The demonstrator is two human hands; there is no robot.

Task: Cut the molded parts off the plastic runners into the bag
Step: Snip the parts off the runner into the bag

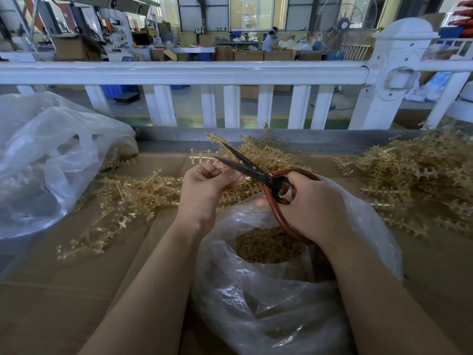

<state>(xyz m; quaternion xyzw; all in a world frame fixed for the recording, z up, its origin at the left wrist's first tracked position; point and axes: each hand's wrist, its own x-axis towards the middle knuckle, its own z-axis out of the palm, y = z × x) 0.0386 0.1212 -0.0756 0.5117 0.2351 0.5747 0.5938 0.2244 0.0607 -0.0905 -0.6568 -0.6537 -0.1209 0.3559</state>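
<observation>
My left hand (pixel 207 185) pinches a thin translucent amber plastic runner (pixel 201 158) with small molded parts along it, held above the table. My right hand (pixel 311 206) grips the red-brown handles of black-bladed scissors (pixel 243 163). The blades stand apart, their tips by the runner just beyond my left fingers. Below both hands sits an open clear plastic bag (pixel 268 298) with a heap of small amber cut parts (pixel 266 245) inside.
Piles of amber runners lie on the cardboard-covered table (pixel 64 290): one pile at the left (pixel 128 193), one behind the hands (pixel 263 152), a big one at the right (pixel 419 175). A second clear bag (pixel 43 162) sits far left. A white railing (pixel 179 73) runs behind.
</observation>
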